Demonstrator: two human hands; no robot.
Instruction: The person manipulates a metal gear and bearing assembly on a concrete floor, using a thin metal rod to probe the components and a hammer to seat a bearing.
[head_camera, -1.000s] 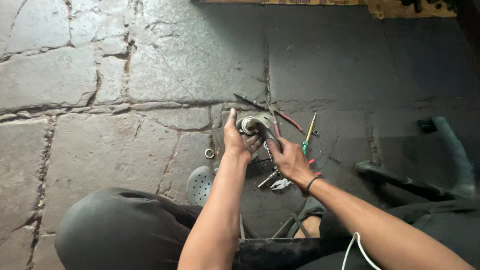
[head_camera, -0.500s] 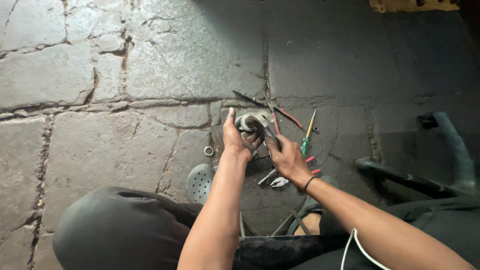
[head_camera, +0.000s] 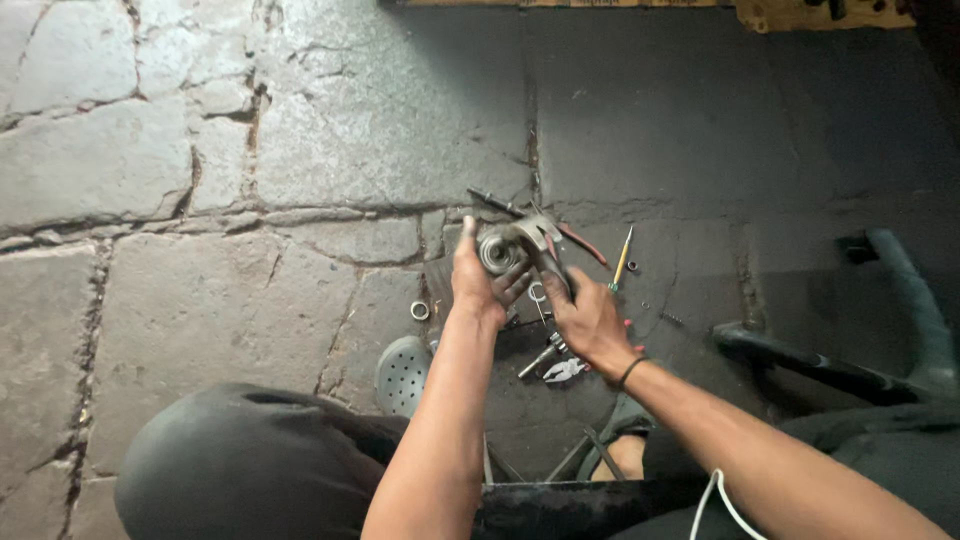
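My left hand (head_camera: 478, 280) grips a round grey metal part (head_camera: 500, 250) with a bearing-like hole, held just above the stone floor. My right hand (head_camera: 588, 318) reaches in from the right and its fingers close on the same part's right side. Under and around the hands lie small tools: a red-handled pair of pliers (head_camera: 580, 240), a yellow-and-green screwdriver (head_camera: 621, 258), a small metal ring (head_camera: 419, 311) and several loose metal pieces (head_camera: 556, 362).
The floor is rough grey stone slabs (head_camera: 180, 180) with cracked joints. A grey perforated sandal (head_camera: 403, 374) sits by my left knee (head_camera: 240, 470). A dark metal frame (head_camera: 830, 365) lies at the right. A yellowish board edge (head_camera: 800, 12) runs along the top.
Both hands stay on the metal part and shift only slightly; the camera view has drifted a little.
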